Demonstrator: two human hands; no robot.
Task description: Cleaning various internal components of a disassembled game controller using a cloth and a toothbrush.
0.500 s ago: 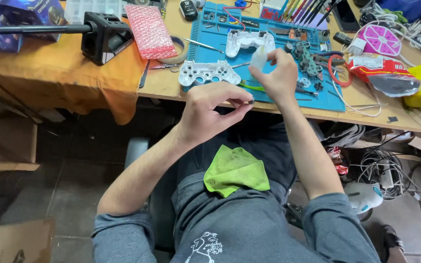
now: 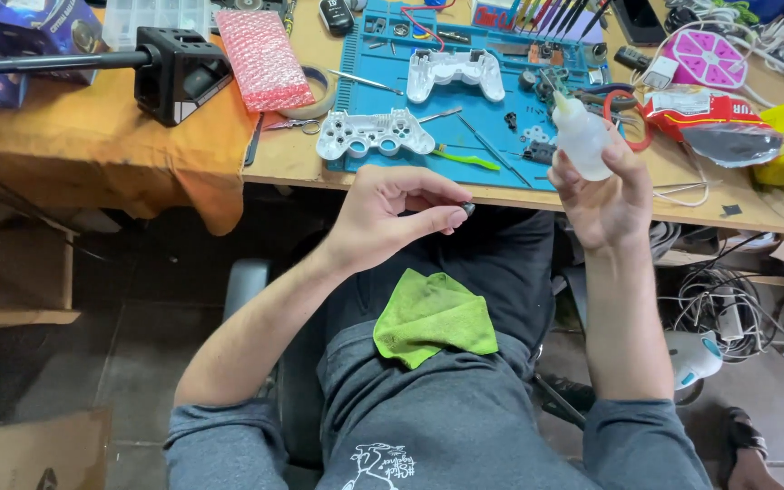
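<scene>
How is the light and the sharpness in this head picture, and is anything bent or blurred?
In the head view the light is soft and even over the bench, while the floor under it is dark; the left hand and the right hand with the white squeeze bottle look sharp; the bench edge tilts and seems slightly bent by the wide lens; the green cloth shows no glare.

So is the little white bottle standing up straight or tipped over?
Nearly upright. The right hand holds the small white bottle with its pointed nozzle up, leaning slightly left.
</scene>
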